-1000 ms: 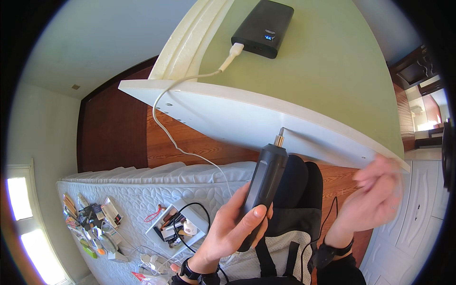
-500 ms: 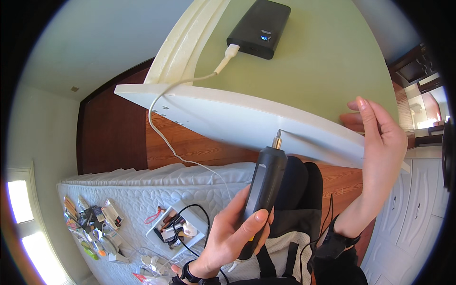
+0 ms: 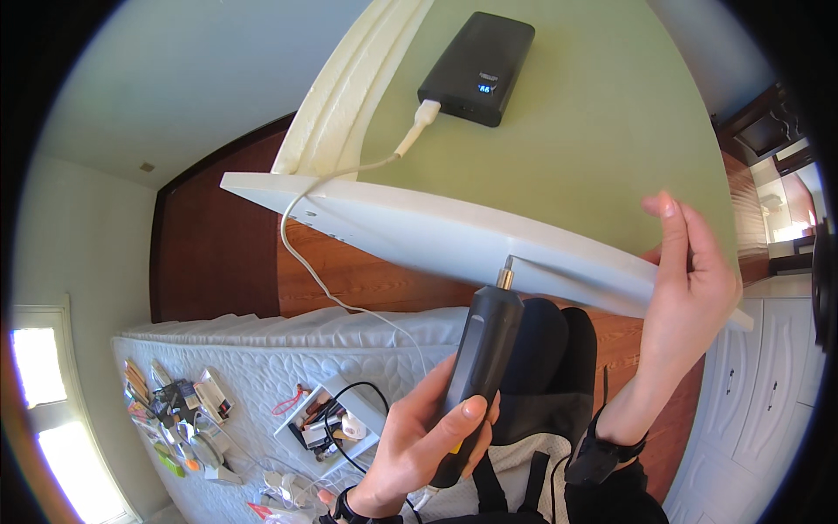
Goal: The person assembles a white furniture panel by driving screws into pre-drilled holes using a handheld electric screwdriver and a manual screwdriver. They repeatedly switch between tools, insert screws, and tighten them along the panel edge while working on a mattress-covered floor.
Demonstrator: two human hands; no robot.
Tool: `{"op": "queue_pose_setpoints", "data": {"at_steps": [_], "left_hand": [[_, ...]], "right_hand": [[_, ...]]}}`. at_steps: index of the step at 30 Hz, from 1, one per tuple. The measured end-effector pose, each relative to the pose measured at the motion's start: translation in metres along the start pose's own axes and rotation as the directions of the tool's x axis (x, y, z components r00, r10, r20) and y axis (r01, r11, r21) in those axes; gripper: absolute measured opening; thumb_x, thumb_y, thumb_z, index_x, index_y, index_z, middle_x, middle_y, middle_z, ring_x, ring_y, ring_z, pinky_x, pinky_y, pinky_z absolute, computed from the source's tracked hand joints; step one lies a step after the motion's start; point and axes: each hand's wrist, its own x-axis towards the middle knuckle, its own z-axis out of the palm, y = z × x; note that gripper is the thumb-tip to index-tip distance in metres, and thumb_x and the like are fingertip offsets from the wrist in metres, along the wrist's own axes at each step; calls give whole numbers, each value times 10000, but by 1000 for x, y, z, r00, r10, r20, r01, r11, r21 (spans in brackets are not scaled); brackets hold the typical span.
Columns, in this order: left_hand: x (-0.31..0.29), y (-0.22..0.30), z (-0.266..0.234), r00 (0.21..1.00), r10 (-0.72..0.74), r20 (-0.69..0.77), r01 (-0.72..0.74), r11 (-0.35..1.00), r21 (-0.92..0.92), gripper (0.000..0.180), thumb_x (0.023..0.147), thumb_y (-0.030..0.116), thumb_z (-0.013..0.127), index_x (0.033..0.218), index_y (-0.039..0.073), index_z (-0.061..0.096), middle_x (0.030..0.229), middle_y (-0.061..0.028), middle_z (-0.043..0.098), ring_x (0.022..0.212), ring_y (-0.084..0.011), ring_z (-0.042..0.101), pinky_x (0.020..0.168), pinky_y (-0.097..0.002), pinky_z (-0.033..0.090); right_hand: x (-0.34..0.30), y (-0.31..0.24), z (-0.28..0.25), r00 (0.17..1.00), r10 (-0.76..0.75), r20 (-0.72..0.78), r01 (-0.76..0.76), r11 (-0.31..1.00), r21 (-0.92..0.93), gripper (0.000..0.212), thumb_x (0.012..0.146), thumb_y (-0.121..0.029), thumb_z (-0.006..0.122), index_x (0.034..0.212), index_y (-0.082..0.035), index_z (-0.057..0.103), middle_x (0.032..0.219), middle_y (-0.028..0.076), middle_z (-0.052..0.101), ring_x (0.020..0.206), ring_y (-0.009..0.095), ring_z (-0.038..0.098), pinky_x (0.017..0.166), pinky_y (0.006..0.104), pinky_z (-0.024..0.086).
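My left hand (image 3: 419, 441) is wrapped around a dark grey electric screwdriver (image 3: 478, 375), whose metal tip touches the front edge of a white shelf board (image 3: 419, 231). My right hand (image 3: 694, 293) clasps the right end of that board, fingers up over its edge. On the pale green top surface lies a black power bank (image 3: 477, 68) with a small lit display. A white cable (image 3: 332, 227) runs from it over the board's edge and hangs down toward the bed.
A white quilted mattress (image 3: 218, 367) lies below. On it sit a small white tray of bits and parts (image 3: 323, 424), several loose tools and packets (image 3: 175, 410) and a black cable. Wooden floor, white cabinet doors (image 3: 759, 410) and a bright window (image 3: 44, 410) surround it.
My right hand rose from below the board's right end and closed around its edge. The screwdriver tip moved up slightly against the board.
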Motion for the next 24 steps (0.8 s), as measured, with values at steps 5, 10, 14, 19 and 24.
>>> {"op": "queue_pose_setpoints", "data": {"at_steps": [5, 10, 14, 19, 24], "left_hand": [[-1, 3, -1, 1000, 1, 17, -1, 1000, 24, 426, 989, 256, 547, 1273, -42, 439, 962, -84, 552, 593, -107, 545, 526, -230, 416], [-2, 5, 1, 1000, -24, -16, 25, 999, 22, 429, 986, 280, 549, 1251, -43, 451, 957, -83, 551, 594, -110, 548, 527, -232, 419], [-3, 5, 3, 999, -17, -30, 19, 999, 47, 434, 984, 299, 553, 1241, -38, 459, 946, -80, 549, 595, -112, 548, 528, -234, 420], [-3, 8, 5, 998, -39, -39, 41, 997, 71, 430, 985, 310, 552, 1230, -32, 463, 921, -79, 547, 604, -112, 546, 527, -235, 417], [-5, 13, 7, 999, -41, -18, 43, 992, 118, 397, 991, 304, 542, 1211, -20, 472, 888, -75, 548, 604, -107, 539, 541, -233, 412]], "right_hand": [[1, 1, 2, 999, -28, -26, 28, 999, -15, 72, 896, -66, 644, 899, -21, 700, 783, 60, 715, 652, 175, 651, 618, 264, 486], [0, -1, 1, 1000, -22, -15, 21, 1000, -15, 65, 894, -54, 642, 880, -18, 694, 779, 64, 718, 662, 179, 665, 613, 263, 491], [0, -1, 1, 998, -54, -28, 54, 999, -9, 53, 887, -45, 647, 870, -20, 691, 776, 62, 718, 644, 173, 662, 589, 262, 486], [1, 0, 1, 996, -83, -32, 82, 996, -45, 54, 886, -53, 644, 853, -42, 685, 765, 40, 716, 615, 177, 654, 557, 264, 474], [2, 0, 1, 997, -74, -23, 72, 995, -74, 69, 884, -67, 641, 828, -66, 681, 750, 23, 711, 568, 186, 636, 518, 267, 454]]}}
